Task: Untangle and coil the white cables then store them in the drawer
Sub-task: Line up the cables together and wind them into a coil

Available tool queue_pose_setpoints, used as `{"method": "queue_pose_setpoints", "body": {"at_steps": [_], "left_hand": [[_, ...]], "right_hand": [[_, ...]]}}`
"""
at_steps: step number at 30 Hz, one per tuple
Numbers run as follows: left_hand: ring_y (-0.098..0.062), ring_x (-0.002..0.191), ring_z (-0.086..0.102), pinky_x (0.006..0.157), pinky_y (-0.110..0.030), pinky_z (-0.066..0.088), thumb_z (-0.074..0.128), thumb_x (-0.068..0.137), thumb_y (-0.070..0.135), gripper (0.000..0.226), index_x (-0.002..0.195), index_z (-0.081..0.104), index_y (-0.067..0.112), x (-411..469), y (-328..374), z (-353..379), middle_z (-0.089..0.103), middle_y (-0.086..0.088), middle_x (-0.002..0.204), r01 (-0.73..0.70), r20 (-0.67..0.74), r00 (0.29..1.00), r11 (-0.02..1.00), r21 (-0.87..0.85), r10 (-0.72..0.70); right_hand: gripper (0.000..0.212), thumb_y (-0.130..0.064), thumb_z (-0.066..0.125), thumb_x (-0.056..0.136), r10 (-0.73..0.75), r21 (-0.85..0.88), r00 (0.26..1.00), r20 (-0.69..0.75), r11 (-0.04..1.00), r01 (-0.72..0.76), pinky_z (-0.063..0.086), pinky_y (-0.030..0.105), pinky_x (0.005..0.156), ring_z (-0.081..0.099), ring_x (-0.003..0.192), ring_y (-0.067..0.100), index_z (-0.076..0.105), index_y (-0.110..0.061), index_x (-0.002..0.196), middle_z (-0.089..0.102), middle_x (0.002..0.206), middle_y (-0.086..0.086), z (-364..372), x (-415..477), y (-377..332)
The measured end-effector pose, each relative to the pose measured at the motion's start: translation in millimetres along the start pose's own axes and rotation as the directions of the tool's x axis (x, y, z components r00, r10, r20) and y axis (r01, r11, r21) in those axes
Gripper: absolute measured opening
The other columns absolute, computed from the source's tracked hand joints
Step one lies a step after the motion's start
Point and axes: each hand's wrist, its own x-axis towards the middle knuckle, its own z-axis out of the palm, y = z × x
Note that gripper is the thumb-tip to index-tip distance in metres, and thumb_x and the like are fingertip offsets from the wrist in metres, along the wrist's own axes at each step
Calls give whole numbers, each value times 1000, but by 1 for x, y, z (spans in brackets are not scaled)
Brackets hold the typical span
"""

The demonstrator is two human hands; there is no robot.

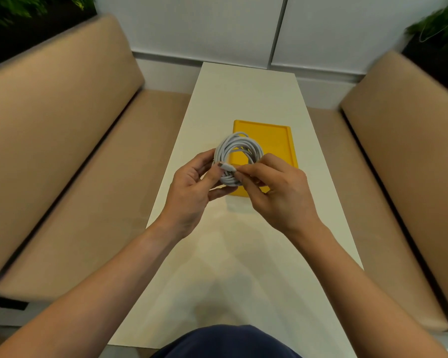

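A coiled white cable is being held in the air above a yellow tray. The left hand is gripping the coil's left side. The right hand is pinching the cable end against the coil. The tray is lying on a white table running between two tan benches.

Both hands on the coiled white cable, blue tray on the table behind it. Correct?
One error: the tray is yellow, not blue. The head view shows it. The rest stands: left hand and right hand both hold the coiled white cable, with the tray on the table behind it.
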Motion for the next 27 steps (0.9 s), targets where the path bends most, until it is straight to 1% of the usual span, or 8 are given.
{"method": "queue_pose_setpoints", "body": {"at_steps": [4,7,10,14,17,21,24,27], "left_hand": [[-29,108,70,97,-52,57,49,107,12,30,135,60,8,0,0,-1,70,-14,116,-2,0,1000,1000,12,2],[-28,108,69,98,-53,57,48,108,14,29,133,61,11,0,0,-6,70,-10,115,12,7,1000,1000,19,-12],[-25,107,69,94,-46,59,47,109,15,29,135,60,14,0,1,-5,71,-7,118,20,24,999,999,32,-21],[-26,104,72,85,-39,60,47,109,16,26,129,63,12,0,0,-2,72,-11,115,46,-22,999,999,8,-46],[-20,96,73,81,-35,60,49,109,15,23,125,65,15,-1,-3,1,75,-3,106,52,-38,998,999,-1,-52],[-16,90,72,77,-32,59,49,109,15,24,126,65,13,-3,-7,5,74,5,97,57,-62,996,998,-8,-58],[-19,96,72,80,-34,59,48,109,17,27,131,63,11,-4,-9,3,74,-2,106,74,-58,996,997,-15,-75],[-21,100,71,84,-35,60,46,110,18,26,128,64,15,-3,-4,0,74,-4,111,106,-33,994,993,-57,-108]], "right_hand": [[9,-17,78,92,198,148,978,-66,971,-187,55,30,61,64,71,12,82,-11,96,67,82,1,7,0,-8],[15,-21,74,94,250,170,968,-14,955,-244,58,35,65,66,74,11,82,-13,104,71,85,-2,8,1,-11],[21,-25,71,95,272,114,962,39,955,-274,59,41,70,68,76,15,79,-17,113,73,87,-2,9,5,-15],[21,-28,64,96,201,-109,976,85,976,-191,54,41,60,64,73,22,81,-18,102,69,83,0,8,11,-26],[26,-30,57,99,263,-267,950,167,940,-213,50,37,61,62,79,25,79,-19,97,67,87,0,6,16,-30],[29,-32,50,100,342,-364,920,194,896,-256,36,31,57,52,75,23,75,-18,91,55,85,-4,7,19,-32],[29,-31,51,100,283,-356,921,267,917,-179,33,31,56,52,74,23,75,-17,91,54,83,-4,6,19,-29],[27,-29,56,100,177,-177,946,271,975,-132,44,34,57,59,75,23,81,-17,98,60,85,0,4,17,-21]]}}
